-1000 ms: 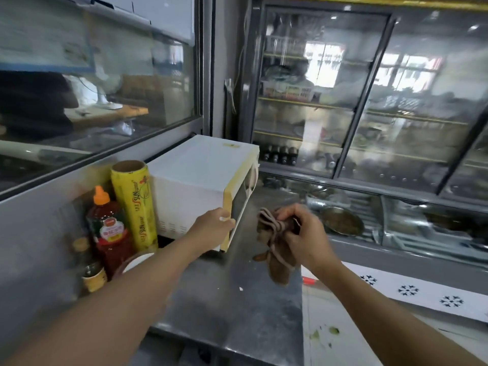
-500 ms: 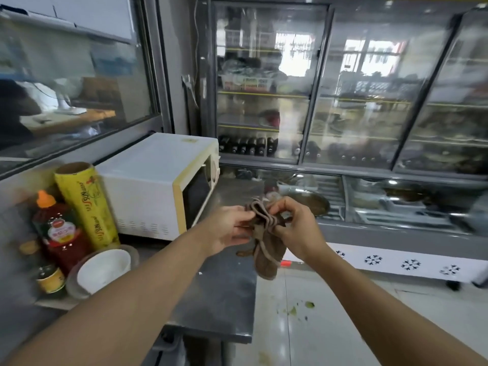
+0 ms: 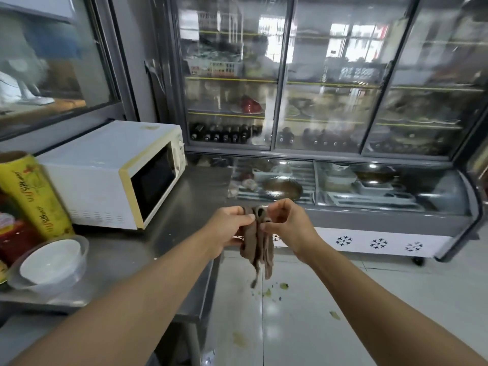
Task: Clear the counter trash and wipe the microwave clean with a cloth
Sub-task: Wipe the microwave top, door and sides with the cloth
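Note:
A brown cloth (image 3: 257,247) hangs bunched between my two hands, in front of the steel counter's right edge and over the floor. My left hand (image 3: 228,228) pinches its top from the left, and my right hand (image 3: 286,224) pinches it from the right. The white and cream microwave (image 3: 113,175) sits on the steel counter (image 3: 137,249) to the left, door closed, a forearm's length from my hands.
A yellow wrap roll (image 3: 34,194), a red sauce bottle (image 3: 13,239) and a clear bowl holding a white bowl (image 3: 50,262) stand at the counter's left. A glass display fridge (image 3: 317,101) fills the back. Green scraps (image 3: 269,290) litter the tiled floor.
My left hand left the microwave's corner and came over to the cloth, which both hands now hold. My view swung right and drew back from the microwave.

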Motion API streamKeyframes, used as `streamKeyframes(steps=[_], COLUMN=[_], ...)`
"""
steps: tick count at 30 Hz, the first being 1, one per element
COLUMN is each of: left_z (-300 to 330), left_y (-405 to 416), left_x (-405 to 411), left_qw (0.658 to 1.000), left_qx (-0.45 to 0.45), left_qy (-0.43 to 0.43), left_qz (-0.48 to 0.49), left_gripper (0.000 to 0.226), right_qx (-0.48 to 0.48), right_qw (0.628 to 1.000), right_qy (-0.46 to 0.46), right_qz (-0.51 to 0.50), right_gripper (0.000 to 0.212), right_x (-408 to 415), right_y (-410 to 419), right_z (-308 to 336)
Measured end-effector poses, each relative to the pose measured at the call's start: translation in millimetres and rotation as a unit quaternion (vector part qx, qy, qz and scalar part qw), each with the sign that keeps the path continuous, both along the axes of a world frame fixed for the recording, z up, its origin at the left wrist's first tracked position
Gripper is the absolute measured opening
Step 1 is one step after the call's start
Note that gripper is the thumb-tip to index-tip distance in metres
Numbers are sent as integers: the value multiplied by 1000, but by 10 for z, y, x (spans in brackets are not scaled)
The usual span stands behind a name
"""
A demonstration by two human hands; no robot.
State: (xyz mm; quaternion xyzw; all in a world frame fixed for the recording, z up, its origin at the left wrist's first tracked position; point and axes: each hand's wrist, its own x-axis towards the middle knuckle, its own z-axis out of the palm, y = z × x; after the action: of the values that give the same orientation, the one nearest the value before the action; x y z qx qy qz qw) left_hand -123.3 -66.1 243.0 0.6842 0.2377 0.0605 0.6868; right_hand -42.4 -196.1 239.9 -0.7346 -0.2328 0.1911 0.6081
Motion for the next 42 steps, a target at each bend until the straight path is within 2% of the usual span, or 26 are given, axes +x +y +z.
streamKeyframes(steps=[3, 8, 11, 14, 18, 23, 27, 28, 30, 31, 33, 35, 37, 38, 39, 42], left_z=[-43, -134, -214, -219, -229, -113, -20, -14, -19, -17, -18, -14, -40, -67, -94, -152], left_y=[20, 248, 461, 719, 1069, 1402, 1599, 1631, 1693, 1716, 1743, 1748, 1759, 1773, 1782, 1711], left_x=[114, 393, 622, 854, 1229, 1621, 1893, 1964, 2115, 2192, 2347, 2505, 2701, 2817, 2944, 3335], left_qw=[1000, 998, 995, 987, 973, 970, 988, 993, 997, 988, 940, 897, 877, 874, 880, 934], left_qx=[0, -7, -55, -144, -210, -225, -147, -104, 49, 146, 338, 441, 479, 486, 475, 355], left_qy=[8, 3, -7, -13, 6, -21, -41, -39, -20, -9, 3, -12, -13, -2, 15, 46], left_qz=[8, 56, 77, 69, 95, 92, 28, 29, 47, 53, 45, 29, 25, 20, 8, -15], left_gripper=[24, 41, 43, 29, 37, 33, 47, 44, 38, 36, 29, 16, 7, 9, 11, 16], right_qx=[23, 43, 54, 67, 91, 31, -37, -57, -105, -130, -176, -203, -191, -165, -132, -51], right_qw=[999, 996, 997, 996, 995, 998, 992, 988, 972, 960, 940, 934, 945, 957, 970, 995], right_qy=[31, 49, 39, 39, 43, -45, -118, -141, -205, -241, -288, -292, -264, -237, -203, -70], right_qz=[-38, -53, -44, -35, 12, 7, -35, -43, -57, -59, -44, -16, 4, 8, 11, 40], right_gripper=[29, 31, 33, 32, 32, 36, 41, 42, 42, 41, 38, 37, 37, 37, 35, 29], right_x=[209, 551, 749, 1017, 1378, 1732, 1999, 2066, 2203, 2278, 2446, 2639, 2869, 3008, 3163, 3675], right_y=[-60, 1, 132, 330, 644, 949, 1090, 1115, 1162, 1177, 1201, 1213, 1206, 1196, 1182, 1139], right_z=[-67, -137, -123, -44, 101, 175, 134, 108, 44, 14, -45, -91, -115, -115, -116, -136])
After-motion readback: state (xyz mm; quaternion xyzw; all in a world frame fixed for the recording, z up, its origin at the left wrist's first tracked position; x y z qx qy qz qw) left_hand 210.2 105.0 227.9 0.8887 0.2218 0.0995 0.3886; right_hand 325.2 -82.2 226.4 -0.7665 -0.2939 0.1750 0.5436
